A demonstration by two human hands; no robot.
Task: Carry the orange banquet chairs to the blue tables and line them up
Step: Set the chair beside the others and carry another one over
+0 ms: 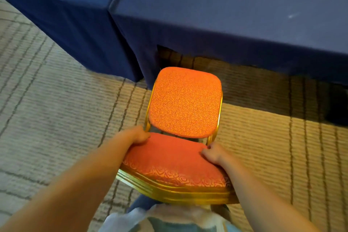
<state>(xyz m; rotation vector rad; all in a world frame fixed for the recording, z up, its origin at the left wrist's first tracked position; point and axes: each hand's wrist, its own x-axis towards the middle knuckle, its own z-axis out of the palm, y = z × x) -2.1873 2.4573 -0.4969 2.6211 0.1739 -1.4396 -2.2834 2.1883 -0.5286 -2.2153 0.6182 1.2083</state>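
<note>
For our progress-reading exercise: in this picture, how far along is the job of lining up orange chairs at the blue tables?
Done: one orange chair is at the blue tables. In hand: the left hand and right hand grip the back of its seat, backrest toward the tables. Left: it probably needs turning and setting down; no lined-up chairs show in view.

Carpet (56, 100) covers the floor, finely ribbed and crossed by darker stripes (113, 107). On the left it looks grey-blue; to the right it turns warm tan. A deep shadow (263, 88) bands the far right, where a blurred dark shape (337, 111), possibly a furniture foot, sits.
</note>
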